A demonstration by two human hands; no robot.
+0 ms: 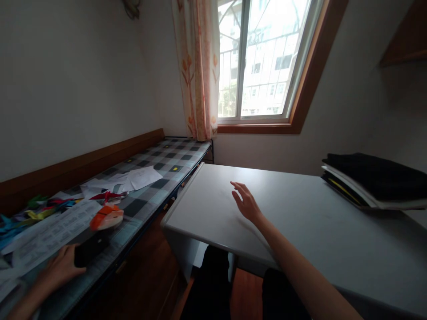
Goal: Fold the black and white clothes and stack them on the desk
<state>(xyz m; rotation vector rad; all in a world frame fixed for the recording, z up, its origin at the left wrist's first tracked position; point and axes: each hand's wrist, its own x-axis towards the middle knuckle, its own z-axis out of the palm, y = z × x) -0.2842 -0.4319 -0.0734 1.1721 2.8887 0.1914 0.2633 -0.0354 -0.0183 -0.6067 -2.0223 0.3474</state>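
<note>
At the lower left, my left hand (63, 265) is closed round the near end of a black phone (91, 250), over the checked bed. Just beyond the phone is an orange and white item (106, 218) whose kind I cannot make out. Printed sheets of paper (60, 231) lie beside that hand. My right hand (246, 202) is over the white table (207, 209), its fingers stretched out and holding nothing. Whether its fingers touch the tabletop I cannot tell.
Colourful ribbon-like strips (43, 209) and loose white papers (140, 178) are spread on the checked mattress (180, 155). A dark stack of folders or cloth (376, 178) rests at the table's right. Beyond the table are a window (267, 62) and a curtain (200, 71).
</note>
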